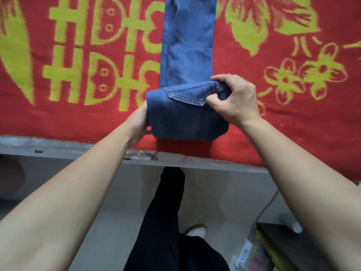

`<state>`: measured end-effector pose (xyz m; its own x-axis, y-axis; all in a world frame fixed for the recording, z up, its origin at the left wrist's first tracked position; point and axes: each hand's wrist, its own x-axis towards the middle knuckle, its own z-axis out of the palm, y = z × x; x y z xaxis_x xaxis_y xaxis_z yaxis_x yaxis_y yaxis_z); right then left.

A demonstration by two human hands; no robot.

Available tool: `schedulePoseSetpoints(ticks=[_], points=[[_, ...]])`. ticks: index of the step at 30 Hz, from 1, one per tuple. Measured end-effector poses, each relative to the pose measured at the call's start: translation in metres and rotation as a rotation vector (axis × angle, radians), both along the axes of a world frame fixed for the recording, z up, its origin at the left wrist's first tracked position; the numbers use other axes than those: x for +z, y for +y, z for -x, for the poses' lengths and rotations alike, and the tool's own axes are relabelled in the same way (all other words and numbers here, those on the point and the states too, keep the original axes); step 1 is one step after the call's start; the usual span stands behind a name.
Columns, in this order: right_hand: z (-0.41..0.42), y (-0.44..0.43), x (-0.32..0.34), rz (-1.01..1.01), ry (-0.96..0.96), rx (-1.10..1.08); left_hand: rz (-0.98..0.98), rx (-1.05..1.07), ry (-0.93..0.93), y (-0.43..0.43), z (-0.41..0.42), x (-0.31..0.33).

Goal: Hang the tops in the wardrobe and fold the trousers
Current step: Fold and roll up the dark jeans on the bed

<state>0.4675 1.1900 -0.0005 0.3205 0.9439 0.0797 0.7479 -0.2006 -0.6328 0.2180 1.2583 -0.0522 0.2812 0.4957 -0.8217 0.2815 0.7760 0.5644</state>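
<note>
Red blanket (273,122) under blue jeans (185,55); right hand (233,98) pinching folded end, left hand (139,122) gripping fold's left edge.

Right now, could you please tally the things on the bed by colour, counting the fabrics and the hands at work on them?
Blue: 1, the jeans, folded over at the near end.
Red with yellow-green pattern: 1, the blanket underneath.
Bare hands: 2, the left hand against the fold's side and the right hand pinching its top edge.
Total: 4
</note>
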Motion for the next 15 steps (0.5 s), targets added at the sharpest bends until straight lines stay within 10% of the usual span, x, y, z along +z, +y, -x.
schedulePoseSetpoints(ticks=[6, 15], points=[[-0.028, 0.099, -0.053, 0.107, -0.001, -0.144, 0.038, 0.052, -0.241, 0.044, -0.028, -0.027], [-0.005, 0.064, -0.107, 0.205, -0.460, 0.113, -0.430, -0.088, 0.217, 0.076, -0.054, -0.086]])
